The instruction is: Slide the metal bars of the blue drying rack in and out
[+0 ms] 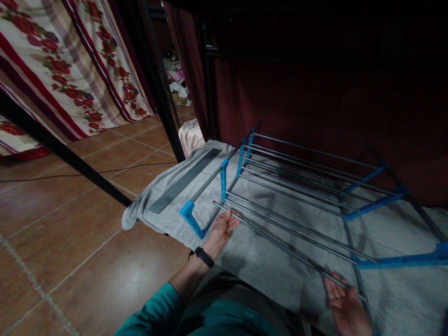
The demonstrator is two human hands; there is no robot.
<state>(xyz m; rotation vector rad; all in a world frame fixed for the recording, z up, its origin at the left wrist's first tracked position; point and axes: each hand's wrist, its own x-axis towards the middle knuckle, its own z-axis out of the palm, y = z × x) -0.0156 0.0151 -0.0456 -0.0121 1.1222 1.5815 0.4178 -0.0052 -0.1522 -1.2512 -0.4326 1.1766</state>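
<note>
A long thin grey metal rod [280, 247] stretches between my two hands, in front of a rack frame. Near its left end my left hand [223, 224] closes on it, thumb on top; a dark band circles that wrist. Toward the other end, my right hand [345, 298] grips the same rod, palm up. The rack has blue plastic brackets [224, 179] on grey side tubes, with several parallel rods [294, 182] spanning them. At the near left, a blue corner bracket [192, 219] lies close to my left hand. The frame rests on a grey blanket [252, 249].
Several loose grey rods [185, 179] lie side by side on the blanket's left. A black metal post [157, 79] and slanting bar [66, 149] stand at the left. Beyond are tiled floor [87, 233], a dark cable [87, 172], and a floral curtain [80, 60]. A maroon curtain [297, 102] hangs behind the rack.
</note>
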